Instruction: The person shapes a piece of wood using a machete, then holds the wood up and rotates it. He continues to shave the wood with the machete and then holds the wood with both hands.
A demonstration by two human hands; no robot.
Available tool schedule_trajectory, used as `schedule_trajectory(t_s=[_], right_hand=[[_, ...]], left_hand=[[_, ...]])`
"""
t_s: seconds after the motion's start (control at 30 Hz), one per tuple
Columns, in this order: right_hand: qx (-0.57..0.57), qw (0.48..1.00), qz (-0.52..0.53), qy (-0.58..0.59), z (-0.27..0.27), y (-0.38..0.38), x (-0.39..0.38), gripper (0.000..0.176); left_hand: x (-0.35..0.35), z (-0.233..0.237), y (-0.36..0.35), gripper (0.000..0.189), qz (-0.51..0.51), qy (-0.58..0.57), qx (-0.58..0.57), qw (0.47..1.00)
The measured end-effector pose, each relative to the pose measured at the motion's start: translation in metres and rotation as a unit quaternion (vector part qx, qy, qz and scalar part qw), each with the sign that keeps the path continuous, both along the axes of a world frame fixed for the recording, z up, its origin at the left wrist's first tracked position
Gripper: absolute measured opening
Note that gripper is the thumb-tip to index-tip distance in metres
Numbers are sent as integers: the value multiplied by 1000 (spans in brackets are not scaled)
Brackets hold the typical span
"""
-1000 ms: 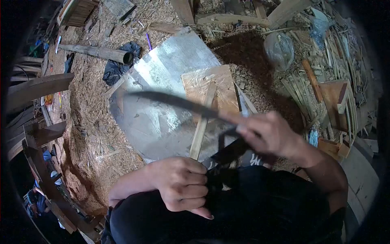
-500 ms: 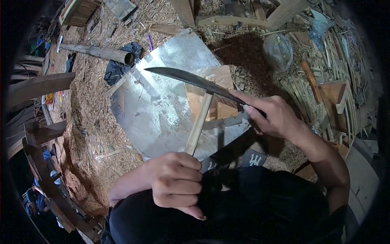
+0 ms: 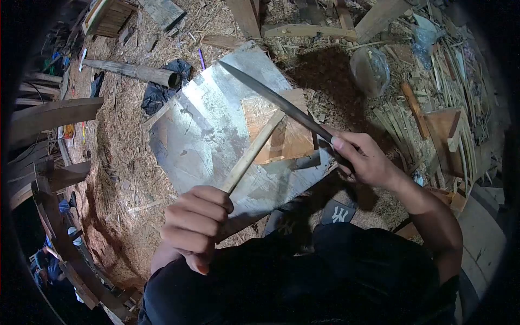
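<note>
My left hand [image 3: 193,226] grips the near end of a pale bamboo strip [image 3: 253,151] that slants up and to the right. My right hand [image 3: 364,160] holds the handle of a long dark knife [image 3: 273,97], thumb laid along its back. The blade points up and left and crosses the far tip of the strip. Both are held over a grey metal sheet [image 3: 211,127] lying on the chip-covered ground, with a brown board [image 3: 290,135] on top of it.
A round log [image 3: 130,70] and a dark cloth [image 3: 160,91] lie at the left of the sheet. Split bamboo strips and wood offcuts [image 3: 433,119] are piled at the right. A clear plastic bag [image 3: 371,67] sits behind. Heavy beams [image 3: 49,116] run along the left.
The knife has swung from pointing left to pointing up and left. My left hand has shifted left and up, tilting the strip more to the right.
</note>
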State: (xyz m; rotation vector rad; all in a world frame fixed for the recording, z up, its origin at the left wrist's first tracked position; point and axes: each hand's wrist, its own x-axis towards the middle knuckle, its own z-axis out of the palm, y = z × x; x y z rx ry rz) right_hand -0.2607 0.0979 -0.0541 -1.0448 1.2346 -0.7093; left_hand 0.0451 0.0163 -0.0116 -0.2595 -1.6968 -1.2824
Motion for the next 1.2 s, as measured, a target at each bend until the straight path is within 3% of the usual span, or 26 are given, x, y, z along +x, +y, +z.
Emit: schedule_trajectory(t_s=[0.13, 0.2, 0.27, 0.37, 0.43, 0.6, 0.67, 0.7, 0.73, 0.8, 0.83, 0.87, 0.93, 0.97, 1.07, 1.2], right_hand=[[41, 999, 8, -11, -4, 9, -7, 48], [37, 999, -19, -23, 1, 12, -5, 49], [24, 999, -25, -17, -3, 15, -4, 50], [34, 999, -35, -17, 0, 17, -3, 51], [57, 997, -40, -24, 3, 18, -3, 51], [70, 996, -44, -21, -2, 19, -4, 52], [61, 997, -50, -23, -2, 19, -1, 52], [52, 997, -57, -26, -2, 19, 0, 52], [52, 997, -56, -26, -2, 18, 0, 52], [63, 996, -55, -12, 0, 17, 1, 50], [63, 996, -54, -12, 1, 17, 1, 50], [71, 996, -52, -5, 1, 17, 0, 49], [78, 996, -52, 2, 1, 18, 0, 48], [70, 996, -50, 4, 2, 18, 0, 48], [55, 997, -51, 4, 4, 17, 2, 48], [59, 997, -47, -9, -1, 20, 1, 48]], left_hand=[[10, 7, 4, 62, 80, -33, 73, 994], [11, 11, 3, 57, 188, -46, 175, 965], [30, 6, -10, 51, 189, -93, 158, 965], [49, -20, -17, 52, 229, -47, 208, 950], [61, -30, -21, 49, 338, -95, 264, 898], [80, -37, -34, 39, 397, -184, 245, 865], [92, -37, -34, 28, 451, -332, 254, 788], [83, -30, -32, 14, 426, -299, 292, 802], [84, -27, -32, 14, 427, -299, 292, 802], [87, -22, -32, 7, 458, -411, 267, 742], [84, -15, -32, 9, 489, -464, 273, 686], [84, -17, -32, 9, 489, -464, 273, 686], [83, -22, -35, 15, 424, -456, 147, 768], [79, -19, -36, 20, 416, -471, 98, 772], [71, -9, -32, 21, 416, -514, 123, 740], [72, -2, -34, 22, 398, -514, 36, 759]])
